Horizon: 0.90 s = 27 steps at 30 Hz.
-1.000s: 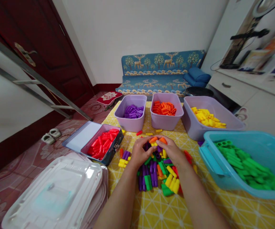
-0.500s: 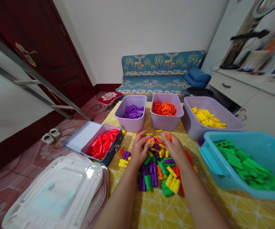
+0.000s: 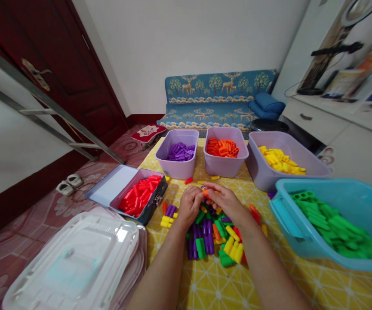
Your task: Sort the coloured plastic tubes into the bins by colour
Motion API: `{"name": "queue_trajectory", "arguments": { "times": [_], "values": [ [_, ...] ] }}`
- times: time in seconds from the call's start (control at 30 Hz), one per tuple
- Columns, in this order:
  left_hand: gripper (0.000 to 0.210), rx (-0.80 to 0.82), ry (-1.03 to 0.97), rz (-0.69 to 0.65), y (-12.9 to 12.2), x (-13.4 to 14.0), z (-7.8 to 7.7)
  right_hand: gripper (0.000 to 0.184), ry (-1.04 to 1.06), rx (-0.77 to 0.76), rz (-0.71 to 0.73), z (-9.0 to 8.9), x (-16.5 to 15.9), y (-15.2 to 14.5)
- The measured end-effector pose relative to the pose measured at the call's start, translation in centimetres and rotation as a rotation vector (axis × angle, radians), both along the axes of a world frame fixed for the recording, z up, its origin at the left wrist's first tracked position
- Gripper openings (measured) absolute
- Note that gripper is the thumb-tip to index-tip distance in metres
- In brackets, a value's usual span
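Note:
Over a mixed pile of plastic tube-shaped building blocks, my two hands meet. My left hand (image 3: pixel 190 203) is closed, its thumb and fingertips pinching an orange block (image 3: pixel 206 193). My right hand (image 3: pixel 227 203) curls over from the other side, fingers closed on the same orange cluster; they partly hide it. Below the hands lie purple blocks (image 3: pixel 207 237), a green block (image 3: pixel 200 249) and yellow blocks (image 3: pixel 233 249). Red and orange ones show beside my right wrist. The pile's far part is hidden by my hands.
Purple blocks fill one lilac bin (image 3: pixel 176 168), orange another lilac bin (image 3: pixel 226 167), yellow a third lilac bin (image 3: pixel 261 172). Green blocks lie in a turquoise bin (image 3: pixel 297 245), red ones in an open tin box (image 3: pixel 155 202). Stacked clear lids (image 3: pixel 85 254) stand at left.
My right hand has moved left to meet my left hand, bringing its orange block along. My left fingers have closed further. A red block beyond my left hand is now uncovered.

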<state>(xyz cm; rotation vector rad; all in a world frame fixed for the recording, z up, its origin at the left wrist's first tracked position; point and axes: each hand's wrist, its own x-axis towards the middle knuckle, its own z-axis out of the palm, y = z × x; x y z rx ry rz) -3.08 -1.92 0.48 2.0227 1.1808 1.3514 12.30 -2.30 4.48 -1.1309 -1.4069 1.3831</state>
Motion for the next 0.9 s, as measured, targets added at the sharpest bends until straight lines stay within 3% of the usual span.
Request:
{"name": "queue_trajectory", "arguments": {
  "times": [0.2, 0.53, 0.63, 0.8, 0.83, 0.9],
  "values": [
    [0.054, 0.007, 0.018, -0.02, 0.0, 0.0, 0.0, 0.03, -0.104, 0.122, -0.02, -0.5, -0.1, 0.0],
    [0.044, -0.044, 0.071, 0.011, 0.1, 0.1, -0.1, 0.028, -0.238, 0.244, -0.077, -1.1, 0.8, 0.8],
    [0.041, -0.041, 0.065, 0.044, 0.1, 0.1, -0.2, 0.024, -0.222, 0.167, -0.034, -0.4, 1.3, 0.5],
    [0.039, -0.057, 0.008, 0.098, 0.1, 0.0, -0.1, 0.012, -0.282, 0.033, 0.256, 1.6, 3.3, -0.3],
    [0.039, -0.054, -0.001, 0.111, 0.1, 0.0, -0.1, 0.012, -0.296, 0.021, 0.25, 1.8, 3.7, -0.3],
    [0.035, -0.034, -0.012, 0.152, 0.1, 0.1, -0.2, 0.019, -0.206, 0.025, 0.099, 1.9, 4.1, 0.0]
  ]
}}
